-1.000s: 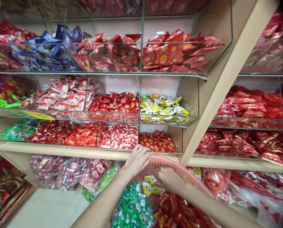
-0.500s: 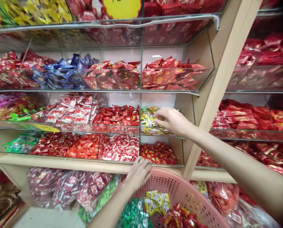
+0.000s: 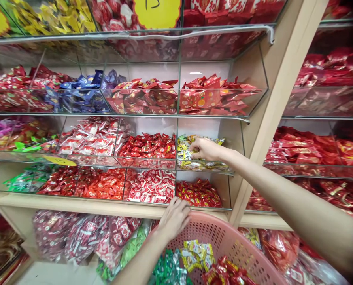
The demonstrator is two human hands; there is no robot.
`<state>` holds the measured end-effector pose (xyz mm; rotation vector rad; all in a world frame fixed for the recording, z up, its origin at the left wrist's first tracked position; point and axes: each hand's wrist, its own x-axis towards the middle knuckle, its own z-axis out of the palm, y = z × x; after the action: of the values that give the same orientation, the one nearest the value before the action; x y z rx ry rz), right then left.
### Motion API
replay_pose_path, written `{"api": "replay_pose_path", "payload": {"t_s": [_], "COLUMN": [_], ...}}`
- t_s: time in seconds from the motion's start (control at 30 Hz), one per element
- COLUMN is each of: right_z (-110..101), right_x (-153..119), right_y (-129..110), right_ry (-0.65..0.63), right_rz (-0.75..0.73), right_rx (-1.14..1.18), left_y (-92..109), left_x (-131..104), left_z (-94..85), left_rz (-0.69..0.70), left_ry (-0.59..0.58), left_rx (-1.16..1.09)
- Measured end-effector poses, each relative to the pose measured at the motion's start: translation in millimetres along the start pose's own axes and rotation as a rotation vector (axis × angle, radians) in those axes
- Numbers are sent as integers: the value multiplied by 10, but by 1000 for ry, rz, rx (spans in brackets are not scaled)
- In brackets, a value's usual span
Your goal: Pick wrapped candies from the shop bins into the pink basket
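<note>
My right hand (image 3: 205, 149) reaches into a glass-fronted compartment of yellow and white wrapped candies (image 3: 184, 147), its fingers bent down among them; what they grip is hidden. My left hand (image 3: 175, 215) is closed over the rim of a pink perforated basket (image 3: 223, 233), beside the lowest shelf edge. Inside the basket lie green candies (image 3: 168, 269), yellow candies (image 3: 197, 253) and red candies (image 3: 225, 273) in separate heaps.
Wooden shelves (image 3: 283, 91) with glass dividers hold red, blue, purple and green packets around my hands. An upright post stands right of the compartment. Filled plastic bags (image 3: 87, 237) sit beneath the lowest shelf. Yellow price signs (image 3: 157, 12) hang above.
My right hand has moved slightly left and lower, deeper into the yellow candies. My left hand stays on the basket rim.
</note>
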<state>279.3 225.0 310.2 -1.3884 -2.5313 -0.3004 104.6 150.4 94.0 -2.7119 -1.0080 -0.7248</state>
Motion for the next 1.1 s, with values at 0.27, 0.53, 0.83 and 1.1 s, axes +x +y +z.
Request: {"api": "replay_pose_path", "payload": {"t_s": [0.27, 0.53, 0.83, 1.1], "right_z": [-275, 804, 1799, 1771], "right_x": [-503, -1628, -1864, -1874], "right_y": [-63, -459, -527, -555], "right_ry": [289, -77, -392, -359], "right_rz": [-79, -71, 194, 192], "right_rx": [238, 506, 217, 275], "left_y": [0, -7, -3, -5], "left_x": [13, 8, 18, 10], "left_z": [-2, 44, 33, 50], "left_rz": [4, 16, 25, 15], "left_ry": [-14, -11, 8, 5], "left_rx": [9, -5, -8, 6]}}
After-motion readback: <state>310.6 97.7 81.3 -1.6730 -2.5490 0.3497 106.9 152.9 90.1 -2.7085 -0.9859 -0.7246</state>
